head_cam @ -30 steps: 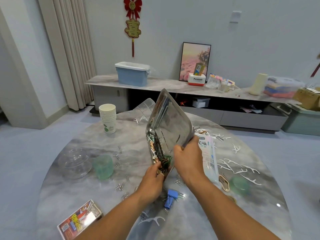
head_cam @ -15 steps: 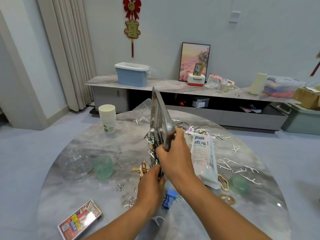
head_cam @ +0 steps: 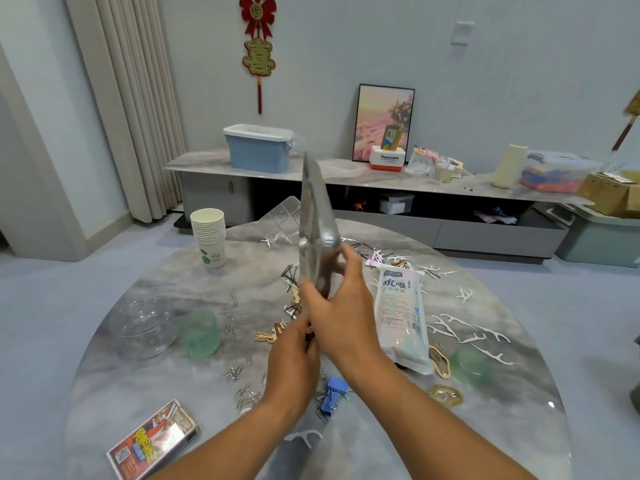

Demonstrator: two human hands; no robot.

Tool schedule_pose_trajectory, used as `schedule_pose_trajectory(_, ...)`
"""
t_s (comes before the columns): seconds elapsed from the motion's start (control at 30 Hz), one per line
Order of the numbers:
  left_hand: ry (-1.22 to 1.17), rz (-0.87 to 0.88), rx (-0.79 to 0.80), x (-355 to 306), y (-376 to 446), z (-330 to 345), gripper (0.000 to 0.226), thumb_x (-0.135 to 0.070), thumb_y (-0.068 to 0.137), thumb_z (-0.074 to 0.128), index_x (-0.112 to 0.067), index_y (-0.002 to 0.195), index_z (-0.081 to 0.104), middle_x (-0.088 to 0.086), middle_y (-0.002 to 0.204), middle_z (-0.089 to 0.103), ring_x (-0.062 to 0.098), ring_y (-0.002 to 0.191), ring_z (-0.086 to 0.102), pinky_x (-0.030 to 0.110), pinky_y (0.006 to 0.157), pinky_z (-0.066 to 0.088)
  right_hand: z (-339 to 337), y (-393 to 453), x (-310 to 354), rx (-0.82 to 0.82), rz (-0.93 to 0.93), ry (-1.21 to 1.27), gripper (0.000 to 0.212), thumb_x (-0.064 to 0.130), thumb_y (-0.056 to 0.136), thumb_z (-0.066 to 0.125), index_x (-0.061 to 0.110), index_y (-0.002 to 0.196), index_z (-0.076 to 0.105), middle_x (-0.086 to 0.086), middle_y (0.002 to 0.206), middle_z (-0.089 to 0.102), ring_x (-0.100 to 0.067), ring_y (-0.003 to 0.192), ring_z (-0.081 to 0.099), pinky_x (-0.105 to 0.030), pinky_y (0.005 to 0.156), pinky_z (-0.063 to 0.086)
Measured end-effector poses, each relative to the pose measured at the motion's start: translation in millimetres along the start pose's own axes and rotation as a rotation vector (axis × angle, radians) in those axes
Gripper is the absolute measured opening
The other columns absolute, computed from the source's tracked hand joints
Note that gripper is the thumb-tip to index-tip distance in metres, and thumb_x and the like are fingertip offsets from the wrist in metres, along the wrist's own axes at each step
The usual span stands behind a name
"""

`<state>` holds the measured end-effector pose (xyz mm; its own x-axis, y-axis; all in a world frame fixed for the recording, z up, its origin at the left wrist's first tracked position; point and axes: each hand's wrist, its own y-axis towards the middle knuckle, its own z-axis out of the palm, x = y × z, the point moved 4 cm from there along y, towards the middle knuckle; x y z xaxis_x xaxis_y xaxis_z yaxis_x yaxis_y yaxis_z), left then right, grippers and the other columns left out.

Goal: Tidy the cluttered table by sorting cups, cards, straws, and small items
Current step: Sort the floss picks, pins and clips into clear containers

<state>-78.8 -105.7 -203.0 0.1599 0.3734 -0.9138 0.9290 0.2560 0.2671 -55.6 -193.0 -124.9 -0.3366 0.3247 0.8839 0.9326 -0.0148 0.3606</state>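
Clutter (head_cam: 242,372) now lies strewn over the table (head_cam: 114,403), tipped out since a second ago; left hand (head_cam: 294,355) and right hand (head_cam: 341,311) both grip the upended metal tray (head_cam: 313,233), so sorting can begin.

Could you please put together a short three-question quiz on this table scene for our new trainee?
1. True or false: the metal tray lies flat on the table.
2. Which hand grips the tray's lower right rim? A) left hand B) right hand
3. Fill in: the stack of paper cups stands on the table's far ____ side, as the camera sees it.

Key
1. False: the tray is held on edge, nearly upright, above the table.
2. B: the right hand's fingers curl round the rim; the left hand is at the tray's bottom corner, its grip mostly hidden.
3. Left.
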Motion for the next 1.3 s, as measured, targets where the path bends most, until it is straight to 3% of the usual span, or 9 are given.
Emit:
schedule_pose_trajectory(0.1,0.176,0.174,0.011,5.2,16.1,-4.4,0.036,-0.006,0.092,0.055,-0.041,0.086,0.059,-0.016,0.083,0.062,0.0,0.079,0.057,0.023,0.065,0.043,-14.1,6.5,-5.4,-0.103,0.137,0.123,0.033,0.026,0.09,0.06,0.038,0.115,0.041,0.0,0.088,0.071,-0.023,0.068,0.073,-0.046,0.066,0.062)
schedule_pose_trajectory(0.2,0.251,0.255,0.016,-2.5,27.5,-9.4,0.049,0.003,0.084,0.058,-0.033,0.117,0.066,-0.015,0.111,0.06,0.004,0.106,0.054,0.025,0.091,0.045,-30.7,14.1,-14.6,-0.206,0.289,0.336,0.031,0.009,0.093,0.051,0.02,0.12,0.04,-0.014,0.085,0.067,-0.021,0.049,0.066,-0.035,0.05,0.057)
schedule_pose_trajectory(0.3,0.089,-0.021,-0.136,-5.2,32.8,-21.1,0.056,-0.012,0.091,0.055,-0.029,0.144,0.047,-0.01,0.142,0.046,0.012,0.131,0.042,0.035,0.111,0.036,-44.1,24.9,-35.3,-0.314,0.439,0.562,0.029,0.004,0.092,0.047,0.008,0.121,0.045,-0.015,0.085,0.064,-0.018,0.046,0.06,-0.028,0.045,0.05)
schedule_pose_trajectory(0.43,-0.78,-0.56,0.01,-6.1,42.4,-12.9,0.043,-0.044,0.1,0.056,-0.017,0.134,0.055,0.008,0.129,0.067,0.025,0.116,0.065,0.04,0.095,0.053,-41.1,25.7,-50.0,-0.314,0.588,0.736,0.01,0.004,0.094,0.048,0.004,0.102,0.054,-0.008,0.069,0.057,-0.016,0.045,0.056,-0.026,0.041,0.047)
schedule_pose_trajectory(0.57,-0.978,-0.659,-0.027,-12.5,49.4,-7.5,0.035,-0.001,0.098,0.054,0.006,0.132,0.053,0.023,0.107,0.071,0.034,0.095,0.071,0.038,0.067,0.063,-35.6,17.4,-58.1,-0.153,0.685,0.771,0.009,0.009,0.096,0.055,0.002,0.097,0.059,-0.007,0.063,0.063,-0.016,0.048,0.058,-0.025,0.044,0.05)
schedule_pose_trajectory(0.7,-0.991,-0.699,-0.017,-8.5,55.9,-9.7,0.034,0.004,0.098,0.046,0.004,0.132,0.052,0.023,0.117,0.069,0.036,0.105,0.069,0.044,0.084,0.058,-55.3,15.5,-74.3,-0.009,0.699,0.403,0.053,0.063,0.093,0.058,0.013,0.112,0.065,-0.007,0.099,0.076,-0.02,0.067,0.071,-0.03,0.053,0.055)
schedule_pose_trajectory(0.83,-0.893,-0.665,-0.021,-5.8,66.3,-16.7,0.04,0.003,0.097,0.047,0.004,0.137,0.048,0.022,0.118,0.07,0.034,0.102,0.072,0.041,0.075,0.063,-87.0,15.6,-91.8,-0.12,0.566,-0.022,0.077,0.084,0.086,0.037,0.016,0.087,0.073,-0.002,0.082,0.076,-0.023,0.075,0.073,-0.043,0.071,0.062)
schedule_pose_trajectory(1.07,-0.835,-0.567,-0.043,-12.5,72.4,-22.2,0.044,0.001,0.096,0.044,0.001,0.14,0.042,0.023,0.121,0.066,0.035,0.104,0.07,0.052,0.091,0.057,-176.9,33.6,-123.6,-0.147,0.245,-0.344,0.05,0.046,0.107,0.04,0.007,0.106,0.072,-0.007,0.109,0.072,-0.025,0.104,0.063,-0.042,0.093,0.048)
schedule_pose_trajectory(1.3,-0.78,-0.544,-0.04,-20.9,82.9,-6.2,0.032,-0.003,0.1,0.039,0.005,0.129,0.046,0.023,0.112,0.065,0.032,0.102,0.067,0.048,0.084,0.056,-262.8,49.5,-238.1,0.018,0.376,-0.561,0.05,0.04,0.109,0.032,0.017,0.152,0.045,-0.001,0.159,0.041,-0.018,0.147,0.035,-0.032,0.121,0.021)
